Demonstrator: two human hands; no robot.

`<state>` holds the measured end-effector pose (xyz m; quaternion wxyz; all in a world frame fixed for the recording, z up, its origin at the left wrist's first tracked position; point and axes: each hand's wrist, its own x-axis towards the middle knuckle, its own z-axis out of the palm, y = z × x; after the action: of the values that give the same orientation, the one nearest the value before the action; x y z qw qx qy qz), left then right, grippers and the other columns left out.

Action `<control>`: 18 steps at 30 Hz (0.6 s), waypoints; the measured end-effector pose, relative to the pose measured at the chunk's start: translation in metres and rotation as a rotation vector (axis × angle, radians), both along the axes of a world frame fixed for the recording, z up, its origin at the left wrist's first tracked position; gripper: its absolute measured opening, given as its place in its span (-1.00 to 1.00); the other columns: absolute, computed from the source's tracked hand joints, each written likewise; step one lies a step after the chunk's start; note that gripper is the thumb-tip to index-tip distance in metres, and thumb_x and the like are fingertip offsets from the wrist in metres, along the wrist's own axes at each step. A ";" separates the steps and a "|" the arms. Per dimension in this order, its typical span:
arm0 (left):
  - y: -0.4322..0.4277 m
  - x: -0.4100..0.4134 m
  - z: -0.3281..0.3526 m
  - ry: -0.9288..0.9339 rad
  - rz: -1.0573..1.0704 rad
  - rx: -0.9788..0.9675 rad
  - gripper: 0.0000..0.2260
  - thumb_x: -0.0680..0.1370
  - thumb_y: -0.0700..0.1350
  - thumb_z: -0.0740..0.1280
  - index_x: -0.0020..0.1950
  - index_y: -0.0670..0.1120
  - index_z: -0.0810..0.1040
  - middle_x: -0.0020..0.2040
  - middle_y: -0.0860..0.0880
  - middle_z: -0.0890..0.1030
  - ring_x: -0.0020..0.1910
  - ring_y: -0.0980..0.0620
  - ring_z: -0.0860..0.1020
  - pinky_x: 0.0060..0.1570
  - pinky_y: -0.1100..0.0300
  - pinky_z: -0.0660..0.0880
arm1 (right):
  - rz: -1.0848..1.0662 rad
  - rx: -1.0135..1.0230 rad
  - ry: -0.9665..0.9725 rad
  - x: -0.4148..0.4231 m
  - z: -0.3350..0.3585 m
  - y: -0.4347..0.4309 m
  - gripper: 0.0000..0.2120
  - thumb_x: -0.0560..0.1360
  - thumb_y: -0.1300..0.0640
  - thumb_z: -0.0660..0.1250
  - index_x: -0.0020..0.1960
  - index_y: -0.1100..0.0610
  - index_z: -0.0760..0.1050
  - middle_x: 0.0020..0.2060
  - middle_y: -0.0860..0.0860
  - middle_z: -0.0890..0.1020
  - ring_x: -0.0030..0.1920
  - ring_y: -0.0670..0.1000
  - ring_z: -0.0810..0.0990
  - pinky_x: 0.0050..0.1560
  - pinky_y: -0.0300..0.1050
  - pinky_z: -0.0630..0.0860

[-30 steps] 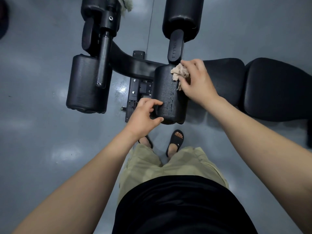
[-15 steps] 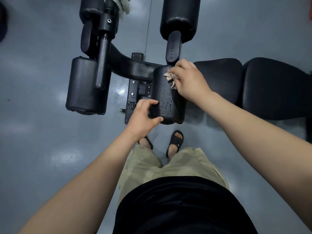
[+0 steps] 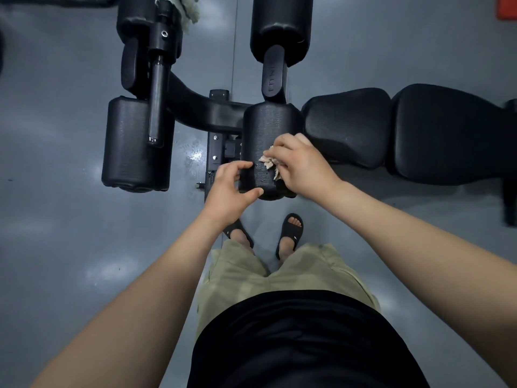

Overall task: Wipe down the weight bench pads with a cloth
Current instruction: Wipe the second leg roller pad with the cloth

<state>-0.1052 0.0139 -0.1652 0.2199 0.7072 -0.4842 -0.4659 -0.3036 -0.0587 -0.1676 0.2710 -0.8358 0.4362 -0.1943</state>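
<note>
The right hand (image 3: 300, 163) pinches a crumpled beige cloth (image 3: 269, 163) on the black cylindrical foam roller pad (image 3: 265, 127), while the left hand (image 3: 228, 189) grips its near end, which should steady it for firm, overlapping strokes.

The black grained vinyl roller pad (image 3: 265, 127) shows small pale flecks near its lower end. Against it, the crumpled pale beige cloth (image 3: 269, 161) is the lightest thing. The black upholstered seat pad (image 3: 347, 127) is plain and unpatterned. The glossy blue-grey floor (image 3: 56, 219) carries whitish glare patches. The khaki fabric shorts (image 3: 279, 275) sit above black rubber slide sandals (image 3: 291, 235); a fluffy off-white towel (image 3: 190, 9) shows at top.
</note>
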 end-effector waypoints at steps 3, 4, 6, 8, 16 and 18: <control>-0.001 0.002 -0.001 0.007 0.002 0.015 -0.50 0.42 -0.11 0.58 0.29 0.16 0.50 0.29 0.05 0.39 0.30 0.05 0.50 0.36 -0.01 0.49 | 0.012 0.014 -0.016 -0.002 -0.001 0.014 -0.72 0.49 0.33 0.35 0.16 0.15 0.65 0.02 0.05 0.57 -0.08 0.11 0.45 -0.05 -0.03 0.51; -0.001 0.002 0.000 0.008 -0.001 0.019 -0.50 0.43 -0.11 0.58 0.30 0.15 0.51 0.30 0.04 0.39 0.30 0.05 0.50 0.37 -0.01 0.48 | 0.018 0.016 -0.021 -0.002 -0.002 0.019 -0.72 0.49 0.33 0.35 0.16 0.15 0.65 0.02 0.05 0.57 -0.08 0.11 0.45 -0.04 -0.03 0.51; -0.001 0.003 0.000 0.008 -0.006 0.026 -0.49 0.45 -0.13 0.57 0.34 0.12 0.51 0.32 0.04 0.39 0.30 0.07 0.49 0.38 0.03 0.47 | 0.032 0.012 -0.030 -0.003 -0.004 0.027 -0.72 0.48 0.32 0.35 0.16 0.14 0.65 0.02 0.06 0.57 -0.09 0.12 0.45 -0.04 -0.02 0.50; 0.001 0.003 0.000 0.016 -0.012 0.030 -0.49 0.47 -0.15 0.54 0.36 0.11 0.50 0.34 0.05 0.38 0.32 0.08 0.48 0.39 0.07 0.46 | 0.036 0.008 -0.036 -0.004 -0.006 0.035 -0.72 0.48 0.33 0.35 0.16 0.14 0.64 0.02 0.05 0.57 -0.09 0.12 0.44 -0.04 0.00 0.50; 0.005 -0.001 0.002 0.017 0.004 0.018 -0.51 0.50 -0.19 0.51 0.39 0.09 0.50 0.32 0.06 0.37 0.32 0.10 0.46 0.41 0.11 0.43 | 0.080 -0.004 -0.034 -0.011 -0.011 0.061 -0.78 0.54 0.28 0.29 0.12 0.12 0.62 0.04 0.04 0.53 -0.06 0.08 0.40 -0.13 0.05 0.51; 0.006 -0.003 0.003 0.015 0.005 0.011 -0.51 0.50 -0.19 0.51 0.39 0.06 0.50 0.32 0.06 0.37 0.32 0.10 0.46 0.41 0.11 0.43 | 0.107 -0.001 -0.016 -0.017 -0.014 0.067 -0.76 0.50 0.31 0.33 0.12 0.11 0.61 0.06 0.04 0.52 -0.05 0.06 0.39 -0.16 0.05 0.52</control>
<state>-0.1079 0.0200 -0.1623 0.2210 0.7060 -0.4783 -0.4732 -0.3204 0.0087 -0.1821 0.2839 -0.8564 0.3887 -0.1868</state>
